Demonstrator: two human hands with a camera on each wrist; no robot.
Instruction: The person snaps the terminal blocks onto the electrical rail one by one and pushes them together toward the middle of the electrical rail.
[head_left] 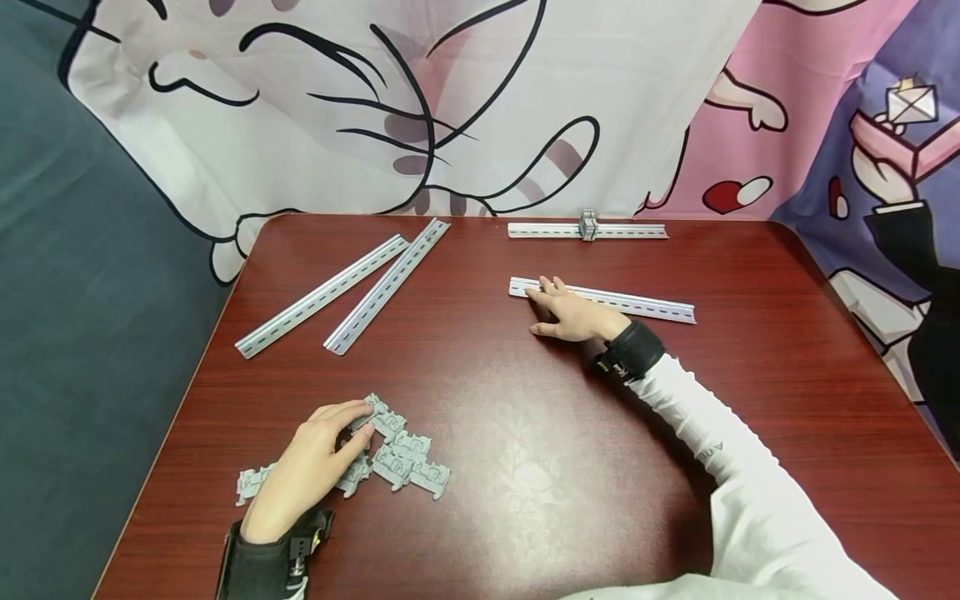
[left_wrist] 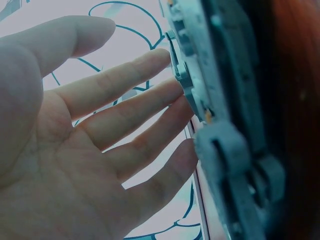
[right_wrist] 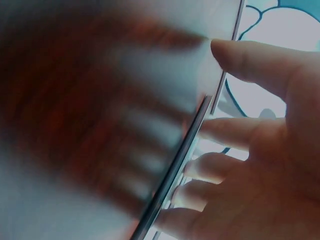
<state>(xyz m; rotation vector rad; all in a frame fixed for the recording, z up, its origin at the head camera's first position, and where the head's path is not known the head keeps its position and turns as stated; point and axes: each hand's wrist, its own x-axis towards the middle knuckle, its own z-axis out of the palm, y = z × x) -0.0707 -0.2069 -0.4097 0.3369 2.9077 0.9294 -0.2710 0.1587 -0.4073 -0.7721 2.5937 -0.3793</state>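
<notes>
Cloth (head_left: 487, 108) hangs behind the far edge of the table (head_left: 487, 375) — tight that way. Most room to move: table middle down to the near edge, and out to the right edge. Near rail (head_left: 637, 306) right of centre, toward the far edge; far rail (head_left: 555, 231) just inside that edge. Outer rail (head_left: 322, 297) and inner rail (head_left: 387, 286) slant on the left side, upper ends touching or nearly.

Right hand (head_left: 573, 314): fingers spread, tips at the near rail's left end, thumb apart, no pinch. Pushing one end could swing it round or knock it into the far rail. Left hand (head_left: 311, 450): fingers slightly apart, tips touching the clips (head_left: 395, 461), thumb off to the side, not pinching. Clips lie toward the near-left corner — some under the hand, can't count. A careless wrist could scatter them; a leftward sweep could drop some over the left edge. Single clip (head_left: 588, 225) sits across the far rail; could slide if bumped.
</notes>
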